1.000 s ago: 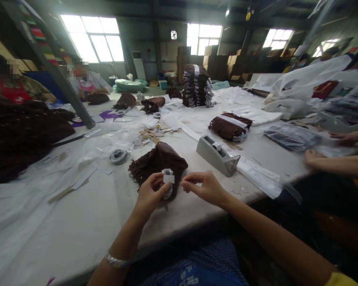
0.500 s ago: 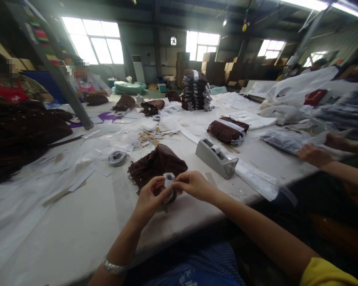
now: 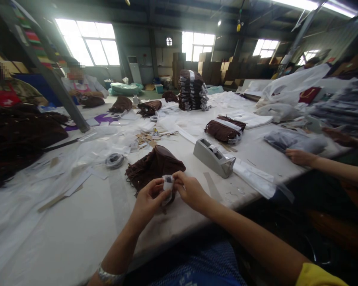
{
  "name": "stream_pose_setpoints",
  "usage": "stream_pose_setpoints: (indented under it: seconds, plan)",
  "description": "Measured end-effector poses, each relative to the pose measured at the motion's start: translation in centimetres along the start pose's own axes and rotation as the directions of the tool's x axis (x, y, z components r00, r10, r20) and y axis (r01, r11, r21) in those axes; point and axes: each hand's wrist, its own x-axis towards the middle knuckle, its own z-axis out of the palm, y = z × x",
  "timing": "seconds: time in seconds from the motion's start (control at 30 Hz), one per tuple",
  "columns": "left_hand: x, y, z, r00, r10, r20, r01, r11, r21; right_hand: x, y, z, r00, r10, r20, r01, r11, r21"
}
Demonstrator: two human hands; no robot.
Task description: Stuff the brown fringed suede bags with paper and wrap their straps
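Note:
Between my hands is a small piece wrapped in white paper (image 3: pixel 168 183), with something dark showing at its top. My left hand (image 3: pixel 150 197) grips it from the left, thumb in front. The fingers of my right hand (image 3: pixel 188 190) pinch its right upper edge. Just behind them a dark brown leather bag (image 3: pixel 155 163) with fringes lies on the table, and a dark strap runs down below the wrapped piece. What exactly is under the paper I cannot make out.
A grey tape dispenser (image 3: pixel 213 158) stands to the right, near white plastic sleeves (image 3: pixel 253 176). Behind it lies a banded brown bag (image 3: pixel 225 129); farther off is a stack of bags (image 3: pixel 192 90). A tape roll (image 3: pixel 113 160) sits left. A co-worker's hand (image 3: pixel 300 157) rests at right.
The white paper now covers more of the small piece, and my right fingers have shifted up along its edge. At right, the co-worker's hands have moved on the plastic-wrapped item. The view shifted slightly.

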Motion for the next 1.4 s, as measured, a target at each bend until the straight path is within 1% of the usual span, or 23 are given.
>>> stream_pose_setpoints:
  seconds: [0.17,0.3,0.47,0.53,0.57,0.6,0.63,0.67,0.73,0.77,0.83,0.87,0.93,1.0,1.03,1.1,1.13,1.17,1.2,1.27,1.3,1.33,1.4]
  plan:
    - [0.2,0.2,-0.1,0.999,0.009,-0.042,-0.006,0.998,0.067,-0.2,0.4,1.3,0.994,0.034,-0.108,-0.034,0.999,0.009]
    - [0.3,-0.1,-0.2,0.998,0.008,-0.068,0.000,0.994,0.110,-0.1,0.4,1.8,0.992,0.048,-0.114,-0.042,0.998,0.049]
    - [-0.1,-0.3,-0.2,0.998,0.026,-0.049,-0.019,0.990,0.141,0.2,0.4,1.9,0.983,0.057,-0.173,-0.073,0.993,-0.088]
    - [-0.2,-0.4,-0.2,0.999,0.028,-0.045,-0.021,0.989,0.144,0.0,0.2,1.6,0.983,0.070,-0.168,-0.088,0.991,-0.102]
    - [-0.3,-0.4,-0.2,0.998,0.024,-0.051,-0.017,0.989,0.145,-0.1,0.1,1.4,0.985,0.081,-0.155,-0.092,0.994,-0.065]
    - [-0.3,-0.4,-0.2,0.998,0.018,-0.057,-0.010,0.989,0.147,-0.3,0.0,1.2,0.986,0.102,-0.130,-0.101,0.995,0.012]
    - [-0.3,-0.5,-0.3,0.998,0.012,-0.066,-0.002,0.989,0.150,-0.5,-0.1,0.9,0.987,0.131,-0.094,-0.118,0.985,0.130]
    - [-0.2,-0.5,-0.3,0.997,0.007,-0.074,0.005,0.988,0.155,-0.7,-0.2,0.8,0.986,0.164,-0.043,-0.147,0.951,0.273]
    - [-0.2,-0.6,-0.3,0.997,0.011,-0.082,0.003,0.985,0.170,-1.1,-0.3,0.8,0.971,0.227,0.071,-0.229,0.812,0.537]
    - [-0.1,-0.6,-0.2,0.997,0.025,-0.077,-0.011,0.983,0.182,-1.3,-0.3,0.9,0.963,0.245,0.114,-0.261,0.731,0.630]
    - [-0.2,-0.6,-0.1,0.995,0.071,-0.066,-0.057,0.979,0.198,-1.6,-0.3,1.6,0.954,0.260,0.149,-0.282,0.615,0.736]
    - [-0.3,-0.5,0.0,0.994,0.091,-0.054,-0.079,0.977,0.200,-1.7,-0.2,2.0,0.953,0.264,0.148,-0.281,0.588,0.758]
    - [-0.6,-0.2,0.2,0.993,0.114,-0.031,-0.106,0.974,0.202,-1.9,0.0,2.6,0.953,0.269,0.137,-0.275,0.585,0.763]
    - [-1.1,0.2,0.3,0.992,0.128,0.006,-0.126,0.966,0.225,-2.0,0.1,2.5,0.956,0.252,0.152,-0.281,0.625,0.728]
    - [-1.4,0.4,0.3,0.991,0.132,0.029,-0.136,0.960,0.246,-2.1,0.1,2.1,0.959,0.226,0.173,-0.281,0.666,0.691]
    - [-2.1,0.7,0.2,0.990,0.130,0.060,-0.142,0.943,0.300,-2.2,-0.1,0.8,0.971,0.155,0.180,-0.229,0.811,0.538]
    - [-2.5,0.8,0.0,0.990,0.126,0.066,-0.141,0.933,0.332,-2.2,-0.1,-0.1,0.982,0.124,0.140,-0.172,0.895,0.412]
    - [-2.9,0.9,-0.2,0.989,0.127,0.068,-0.144,0.920,0.365,-2.1,-0.1,-1.0,0.993,0.094,0.069,-0.109,0.959,0.260]
    - [-3.4,0.9,-0.4,0.988,0.137,0.077,-0.157,0.904,0.397,-1.8,-0.1,-1.9,0.998,0.058,-0.023,-0.055,0.993,0.105]
    - [-4.6,0.9,-1.0,0.973,0.184,0.143,-0.229,0.861,0.454,-0.7,0.4,-3.4,0.985,-0.035,-0.171,0.012,0.991,-0.133]
    - [-5.2,0.9,-1.3,0.959,0.204,0.196,-0.275,0.835,0.477,0.1,0.8,-3.9,0.978,-0.087,-0.192,0.048,0.978,-0.201]
    - [-5.8,1.0,-1.7,0.944,0.214,0.252,-0.316,0.810,0.494,1.1,1.4,-4.3,0.975,-0.137,-0.177,0.093,0.966,-0.240]
    - [-6.9,1.1,-2.6,0.918,0.208,0.337,-0.366,0.769,0.524,2.9,2.5,-4.4,0.972,-0.217,-0.089,0.187,0.946,-0.265]
